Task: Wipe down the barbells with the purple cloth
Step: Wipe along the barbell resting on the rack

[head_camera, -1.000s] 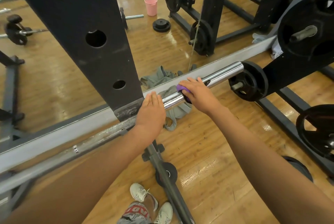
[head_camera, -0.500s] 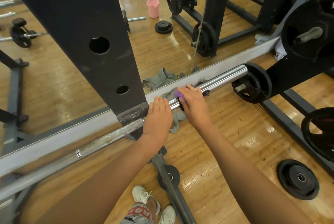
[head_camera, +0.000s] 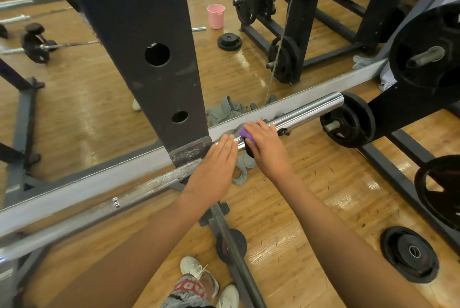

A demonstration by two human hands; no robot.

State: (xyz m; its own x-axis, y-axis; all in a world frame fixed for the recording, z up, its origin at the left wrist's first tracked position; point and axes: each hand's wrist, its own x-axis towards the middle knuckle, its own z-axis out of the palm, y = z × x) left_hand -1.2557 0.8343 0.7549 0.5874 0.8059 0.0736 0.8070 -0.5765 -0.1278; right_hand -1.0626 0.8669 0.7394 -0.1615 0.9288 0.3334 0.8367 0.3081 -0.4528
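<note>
While the left hand [head_camera: 216,161] rests flat, grip released, on the barbell [head_camera: 308,109], the right hand [head_camera: 270,148] grasps the purple cloth [head_camera: 245,134] against its sleeve, mid-wipe; next, probably slide outward.

A wooden floor [head_camera: 311,183] carries a pink cup [head_camera: 216,16], a black weight plate [head_camera: 398,265] and a crumpled grey cloth [head_camera: 239,175].
</note>
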